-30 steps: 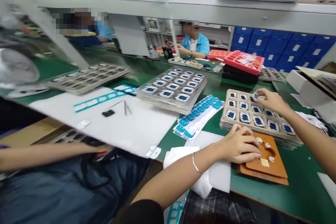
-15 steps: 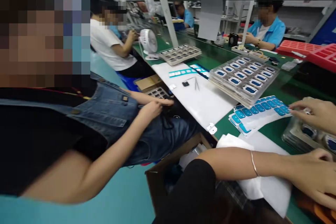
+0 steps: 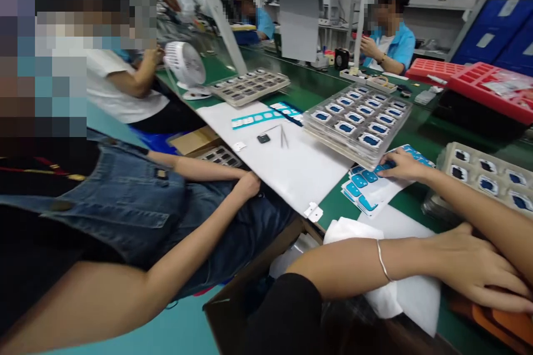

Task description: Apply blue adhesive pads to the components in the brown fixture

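My right hand reaches across to sheets of blue stickers on the green bench, thumb and fingertips drawn together at a sheet's upper side. Whether one sticker is lifted is hidden by the fingers. With a thin bracelet on its wrist, my left hand lies near the bench's front edge, fingers stretched out and apart above an orange object. My right forearm partly covers its fingertips. Beside the right forearm stands a tray of white-framed dark parts. A white cloth lies under my left forearm.
Stacked clear trays of parts stand behind the sheets. A white mat holds tweezers and a small black part. A co-worker in denim overalls sits at left. A fan, red trays and an open carton are nearby.
My right hand has moved left and away from me, from the sheets' right edge onto them. The view has swung right, and the tray of parts at right shows more fully.
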